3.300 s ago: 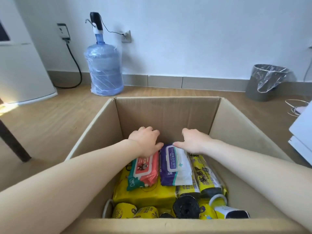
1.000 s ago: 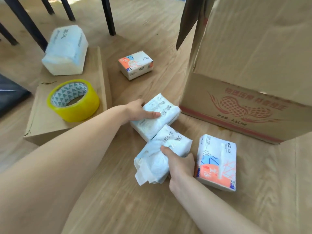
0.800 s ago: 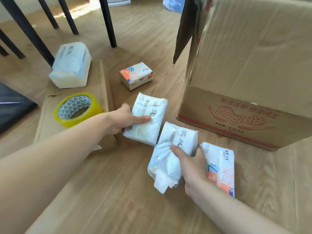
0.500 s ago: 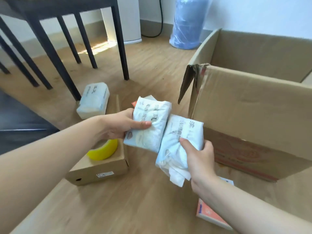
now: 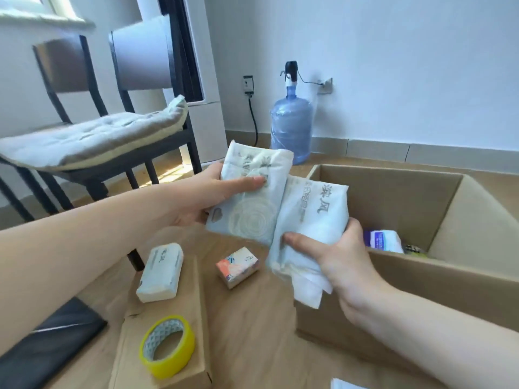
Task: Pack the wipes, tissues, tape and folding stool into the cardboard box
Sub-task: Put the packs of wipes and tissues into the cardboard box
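Observation:
My left hand (image 5: 200,195) grips one pale blue tissue pack (image 5: 250,209), raised in the air. My right hand (image 5: 339,262) grips a second, crumpled tissue pack (image 5: 311,231) beside it, at the near-left corner of the open cardboard box (image 5: 438,287). A purple-and-white wipes pack (image 5: 383,240) shows inside the box. On the floor lie a white tissue pack (image 5: 161,272), a small orange-and-white tissue pack (image 5: 237,266) and a yellow tape roll (image 5: 167,345) on a flat carton (image 5: 161,366). A flat black object (image 5: 47,341), possibly the folded stool, lies at lower left.
A dark chair with a grey cushion (image 5: 92,136) stands at left. A blue water jug (image 5: 292,127) sits by the far wall with a white appliance (image 5: 205,119) next to it. The corner of another white pack (image 5: 341,384) peeks in at the bottom edge.
Both hands picked the two tissue packs off the floor and raised them toward the box's near-left corner. My view swung up from the floor to the box opening.

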